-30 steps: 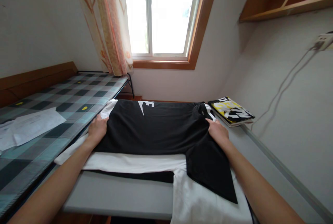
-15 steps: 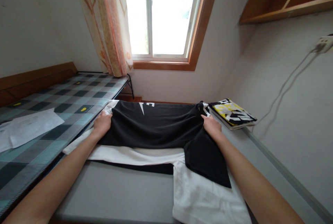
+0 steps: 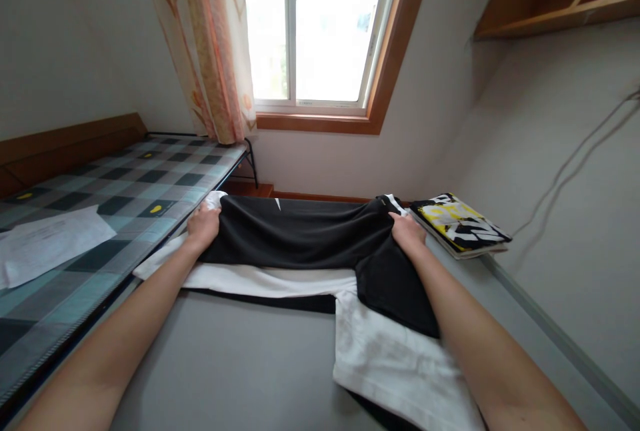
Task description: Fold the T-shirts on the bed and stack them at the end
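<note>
A black and white T-shirt (image 3: 295,227) is stretched between my two hands over a grey tabletop (image 3: 240,357). My left hand (image 3: 204,225) is closed on its white-edged left end. At the collar side, my right hand (image 3: 409,232) pinches the black cloth near a white-striped edge. Black fabric sags between the hands, with a small piece of white print at the top fold. Below it lies a white layer, and a white sleeve (image 3: 383,344) spreads toward me on the right. The fingertips are partly hidden by cloth.
A folded black, yellow and white garment (image 3: 460,224) lies beyond my right hand by the wall. On the left is a bed with a checked mattress (image 3: 120,184) and papers (image 3: 57,244). A curtain (image 3: 215,51) hangs beside the window; a wooden shelf (image 3: 560,24) juts out upper right.
Both hands still grip the T-shirt. Its far fold has rolled over, so less of the white print shows. The cloth's near edges have shifted away from me, and the view has turned slightly.
</note>
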{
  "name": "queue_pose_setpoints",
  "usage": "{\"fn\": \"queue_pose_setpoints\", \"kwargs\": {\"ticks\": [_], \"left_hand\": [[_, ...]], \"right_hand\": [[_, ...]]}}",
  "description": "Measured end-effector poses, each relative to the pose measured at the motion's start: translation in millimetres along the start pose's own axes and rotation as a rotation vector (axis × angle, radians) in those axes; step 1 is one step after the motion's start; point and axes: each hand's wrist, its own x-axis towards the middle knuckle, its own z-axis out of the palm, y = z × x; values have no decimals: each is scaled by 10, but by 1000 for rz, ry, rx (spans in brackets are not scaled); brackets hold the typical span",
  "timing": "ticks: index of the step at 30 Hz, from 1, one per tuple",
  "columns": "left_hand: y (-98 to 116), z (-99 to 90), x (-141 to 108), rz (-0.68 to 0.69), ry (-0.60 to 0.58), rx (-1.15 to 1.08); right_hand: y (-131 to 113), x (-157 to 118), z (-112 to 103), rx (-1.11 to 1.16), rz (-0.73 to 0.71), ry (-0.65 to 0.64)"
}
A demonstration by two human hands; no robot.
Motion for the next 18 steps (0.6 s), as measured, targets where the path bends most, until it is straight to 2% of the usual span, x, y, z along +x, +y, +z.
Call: {"fn": "queue_pose_setpoints", "kwargs": {"ticks": [4, 10, 15, 18], "left_hand": [[13, 7, 59, -10, -3, -29], [17, 6, 81, -27, -4, -40], [-99, 40, 94, -12, -44, -47], [-183, 15, 55, 28, -60, -15]], "right_hand": [[25, 49, 36, 38, 3, 66], [61, -33, 45, 117, 7, 173], [75, -80, 69, 94, 3, 240], [115, -122, 66, 70, 3, 235]]}}
